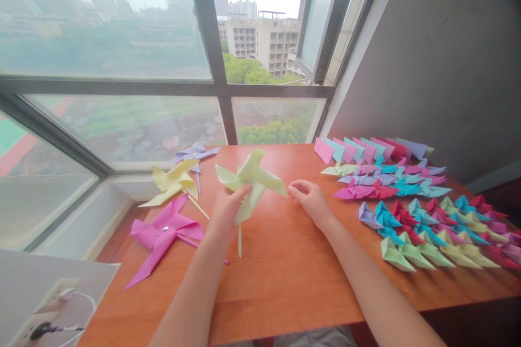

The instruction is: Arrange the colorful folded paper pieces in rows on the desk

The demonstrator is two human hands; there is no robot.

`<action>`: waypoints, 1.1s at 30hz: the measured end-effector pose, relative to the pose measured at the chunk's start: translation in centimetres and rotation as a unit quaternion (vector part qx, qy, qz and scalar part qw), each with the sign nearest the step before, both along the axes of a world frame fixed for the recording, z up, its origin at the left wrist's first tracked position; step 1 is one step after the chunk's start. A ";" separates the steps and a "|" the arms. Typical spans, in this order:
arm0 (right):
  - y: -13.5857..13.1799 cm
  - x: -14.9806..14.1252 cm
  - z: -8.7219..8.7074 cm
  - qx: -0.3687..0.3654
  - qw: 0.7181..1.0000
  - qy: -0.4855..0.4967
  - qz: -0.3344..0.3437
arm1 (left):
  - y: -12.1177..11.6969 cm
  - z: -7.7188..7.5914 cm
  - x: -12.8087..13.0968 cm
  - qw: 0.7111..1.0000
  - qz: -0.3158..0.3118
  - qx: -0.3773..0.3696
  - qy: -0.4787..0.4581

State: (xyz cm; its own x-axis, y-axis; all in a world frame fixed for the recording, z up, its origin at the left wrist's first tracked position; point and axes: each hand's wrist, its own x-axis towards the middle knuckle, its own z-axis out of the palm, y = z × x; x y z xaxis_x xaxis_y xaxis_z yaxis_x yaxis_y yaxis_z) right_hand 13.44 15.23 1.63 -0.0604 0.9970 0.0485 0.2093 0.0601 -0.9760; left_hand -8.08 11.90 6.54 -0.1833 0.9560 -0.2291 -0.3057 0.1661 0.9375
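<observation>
A pale green paper pinwheel (257, 178) is held up over the table by my left hand (227, 209), whose thumb presses on it near the centre. Its thin green stick (240, 241) hangs down below the blades. My right hand (312, 200) is just beyond the tip of the right blade, with thumb and fingers pinched together. Whatever may be between those fingertips is too small to make out. To the left lie a magenta pinwheel (165, 233), a yellow pinwheel (173, 181) and a lavender pinwheel (196, 152), each on a paper stick.
On the right of the wooden table (285, 287) stand rows of folded paper boats (437, 252), paper cranes (354, 191) and upright folded pieces (324, 150). Windows (109, 124) border the back and left. Plugs and cords (40, 331) are at the lower left.
</observation>
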 end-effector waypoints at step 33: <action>-2.2 -3.6 7.5 0.139 0.978 -0.113 0.111 | -1.4 1.5 1.9 0.996 -0.074 0.039 -0.015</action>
State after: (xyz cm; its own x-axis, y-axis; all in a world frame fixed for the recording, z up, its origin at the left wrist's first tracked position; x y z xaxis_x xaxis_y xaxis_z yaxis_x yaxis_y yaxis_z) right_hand 9.83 13.02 9.14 -0.3140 0.9086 0.2753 0.3691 0.3840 -0.8464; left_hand -6.19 10.45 8.02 -0.0322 0.9871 -0.1571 -0.3119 0.1394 0.9398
